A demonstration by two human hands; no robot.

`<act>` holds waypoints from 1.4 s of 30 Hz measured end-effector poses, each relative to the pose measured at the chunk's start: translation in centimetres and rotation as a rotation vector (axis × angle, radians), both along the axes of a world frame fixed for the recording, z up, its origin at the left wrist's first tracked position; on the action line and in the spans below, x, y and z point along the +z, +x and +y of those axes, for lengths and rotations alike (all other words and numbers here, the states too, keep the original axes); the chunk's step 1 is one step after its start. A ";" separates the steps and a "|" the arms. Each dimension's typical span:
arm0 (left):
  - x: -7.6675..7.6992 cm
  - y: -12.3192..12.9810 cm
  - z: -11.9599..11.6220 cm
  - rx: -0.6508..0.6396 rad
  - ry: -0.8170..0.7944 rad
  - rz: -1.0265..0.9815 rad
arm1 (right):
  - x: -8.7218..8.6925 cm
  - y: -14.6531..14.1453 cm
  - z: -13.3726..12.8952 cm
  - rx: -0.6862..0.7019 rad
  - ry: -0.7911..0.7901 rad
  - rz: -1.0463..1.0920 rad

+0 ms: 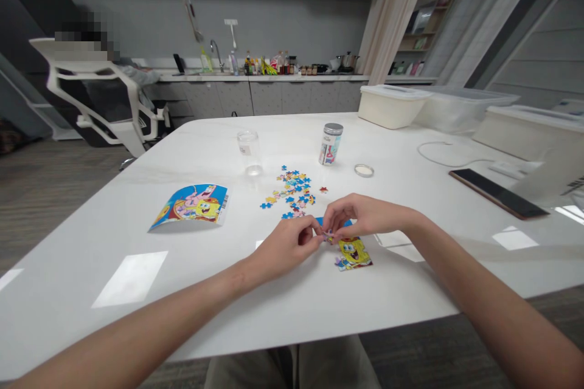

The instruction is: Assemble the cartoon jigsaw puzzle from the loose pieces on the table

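Observation:
My left hand [292, 243] and my right hand [351, 217] meet over the table, fingertips pinched on small jigsaw puzzle pieces [327, 236] between them. Exactly which piece each hand holds is partly hidden by the fingers. Just below my right hand lies a joined puzzle section [354, 253] with a yellow cartoon face; its upper blue part is half covered by that hand. Beyond my hands spreads a heap of loose puzzle pieces [294, 185], mostly blue and yellow. A curled picture sheet [194, 205] with the same yellow and pink cartoon figures lies to the left.
Behind the pieces stand an open clear jar [250, 153] and a lidded printed jar [331, 144]. A ring-shaped lid [364, 170] lies nearby. At right are a dark phone-like slab [497, 193], a white cable and storage boxes [392, 106]. A person sits on a white chair [98, 82] at far left.

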State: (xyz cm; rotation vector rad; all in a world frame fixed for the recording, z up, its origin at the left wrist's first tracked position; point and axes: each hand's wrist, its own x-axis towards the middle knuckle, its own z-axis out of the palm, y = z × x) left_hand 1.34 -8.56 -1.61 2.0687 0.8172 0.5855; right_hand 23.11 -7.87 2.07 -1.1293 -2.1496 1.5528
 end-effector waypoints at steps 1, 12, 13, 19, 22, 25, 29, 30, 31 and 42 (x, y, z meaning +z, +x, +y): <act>0.1 0.0 0.1 0.007 -0.021 -0.003 | 0.1 0.0 0.0 -0.006 -0.005 0.004; -0.7 -0.2 0.9 0.030 -0.193 -0.035 | -0.1 0.2 0.2 -0.071 -0.054 0.130; -0.8 -0.2 0.9 0.021 -0.201 -0.041 | -0.2 0.2 0.2 -0.073 -0.044 0.137; -0.7 -0.3 0.9 0.004 -0.215 -0.045 | -0.5 0.0 0.4 -0.078 -0.055 0.160; -0.6 -0.2 1.0 0.042 -0.208 -0.066 | -0.5 -0.1 0.3 -0.081 -0.071 0.163; -0.5 -0.2 1.2 0.069 -0.202 -0.078 | -0.5 -0.1 0.4 -0.098 -0.009 0.150; -0.5 -0.1 1.2 0.062 -0.200 -0.061 | -0.6 -0.1 0.4 -0.105 0.084 0.111; -0.5 -0.1 1.2 0.052 -0.198 -0.050 | -0.6 -0.1 0.5 -0.097 0.093 0.103; -0.6 -0.1 1.2 0.041 -0.193 -0.040 | -0.7 0.0 0.5 -0.087 0.103 0.095; -0.6 -0.2 1.1 0.035 -0.207 -0.067 | -0.9 0.3 0.6 -0.025 0.160 0.022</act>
